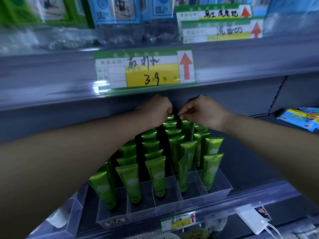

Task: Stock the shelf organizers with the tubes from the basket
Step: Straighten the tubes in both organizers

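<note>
The right hand (203, 112) pinches the flat top edge of a green tube (187, 128) between thumb and forefinger, with the fingertips (181, 115) meeting just above it. That tube stands upright in the back row of a clear organizer (172, 202), directly under the pinch and low in front of the palm. The left hand (154, 111) is next to it, close but apart, with its fingers curled downward over the back tubes on the left side. I cannot tell whether it grips one of them or is simply clenched above them.

The other tubes (158, 176) fill the organizer in rows running from front to back, caps down and crimped ends up, each row in its own divided lane. Both forearms reach over them from the near side. The organizer sits on a grey shelf (259, 192), under an upper shelf edge that carries a green and yellow price tag (145, 69). A blue packet (300, 119) lies well off to the right on the same level.
</note>
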Demonstrator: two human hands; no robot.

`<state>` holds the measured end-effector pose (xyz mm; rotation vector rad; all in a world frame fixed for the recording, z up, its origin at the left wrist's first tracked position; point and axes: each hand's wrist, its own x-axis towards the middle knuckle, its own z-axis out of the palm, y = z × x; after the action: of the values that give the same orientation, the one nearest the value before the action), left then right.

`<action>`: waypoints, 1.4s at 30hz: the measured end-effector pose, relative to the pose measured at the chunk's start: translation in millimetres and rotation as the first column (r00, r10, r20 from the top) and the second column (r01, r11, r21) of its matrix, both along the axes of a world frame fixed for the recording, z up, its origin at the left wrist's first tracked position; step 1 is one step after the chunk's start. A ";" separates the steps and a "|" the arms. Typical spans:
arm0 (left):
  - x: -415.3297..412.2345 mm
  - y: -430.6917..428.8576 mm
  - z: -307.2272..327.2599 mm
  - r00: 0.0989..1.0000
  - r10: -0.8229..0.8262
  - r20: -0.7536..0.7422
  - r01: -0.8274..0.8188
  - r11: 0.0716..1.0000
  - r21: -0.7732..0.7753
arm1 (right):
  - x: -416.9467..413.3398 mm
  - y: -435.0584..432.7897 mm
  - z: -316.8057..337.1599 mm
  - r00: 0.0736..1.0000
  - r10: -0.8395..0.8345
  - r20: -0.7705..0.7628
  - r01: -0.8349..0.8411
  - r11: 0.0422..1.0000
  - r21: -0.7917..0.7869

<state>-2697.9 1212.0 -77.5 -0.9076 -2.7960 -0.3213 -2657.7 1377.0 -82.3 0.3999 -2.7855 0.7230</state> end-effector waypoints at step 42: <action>46.0 2.4 -24.3 0.995 0.072 0.067 -0.071 0.997 -0.013 | 45.9 -14.4 -30.3 0.987 0.054 0.154 -0.065 0.996 0.067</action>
<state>-2651.9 1214.3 -101.8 -0.8115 -2.8860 -0.3331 -2611.8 1362.6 -112.6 0.4618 -2.9608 0.6957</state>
